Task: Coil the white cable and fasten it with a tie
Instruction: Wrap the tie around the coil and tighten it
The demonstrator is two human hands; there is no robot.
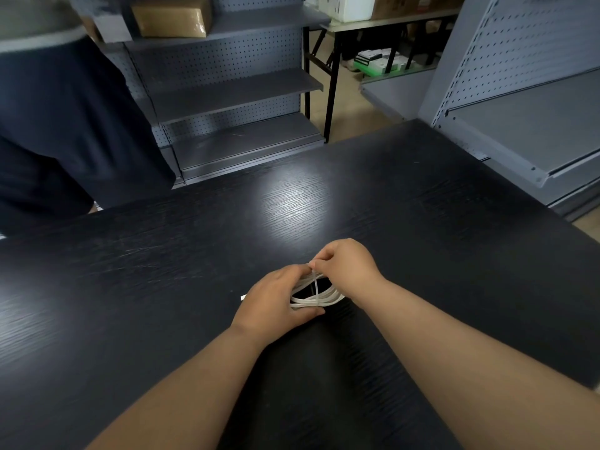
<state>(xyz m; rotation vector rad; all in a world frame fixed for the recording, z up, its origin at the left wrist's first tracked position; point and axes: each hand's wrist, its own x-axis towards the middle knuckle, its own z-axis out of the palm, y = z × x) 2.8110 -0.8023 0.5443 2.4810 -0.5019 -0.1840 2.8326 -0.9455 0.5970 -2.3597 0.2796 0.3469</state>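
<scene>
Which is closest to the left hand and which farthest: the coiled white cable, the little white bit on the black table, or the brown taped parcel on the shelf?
1. Coiled white cable, gripped in the left hand.
2. Little white bit, on the black wooden table just left of that hand.
3. Brown taped parcel, far off on the grey metal shelf, upper left.
</scene>
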